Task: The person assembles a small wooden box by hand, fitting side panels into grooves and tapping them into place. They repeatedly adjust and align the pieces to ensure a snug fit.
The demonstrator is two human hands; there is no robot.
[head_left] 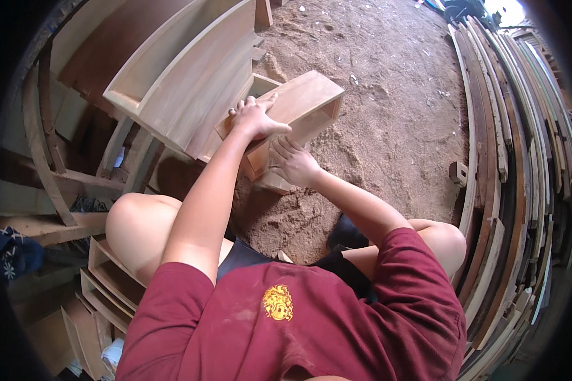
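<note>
A pale brown wooden drawer-like box (306,94) lies in front of me, tilted, one hollow side facing right. My left hand (254,120) rests on its upper panel with fingers spread and thumb stretched to the right. Close to its near end, my right hand (293,164) has its fingers stretched out, palm turned toward the wood; whether it presses on the box is hard to tell. Beneath the near end is a smaller piece of wood (274,183), partly hidden. Just left of the box stands a large wooden case (200,79) with long panels, close against it.
Sawdust (388,114) covers the floor ahead. Long wooden boards (489,127) are stacked along the right, with a small wood block (458,173) beside them. More drawer-like boxes (111,279) stand at lower left, near a wooden frame (44,127).
</note>
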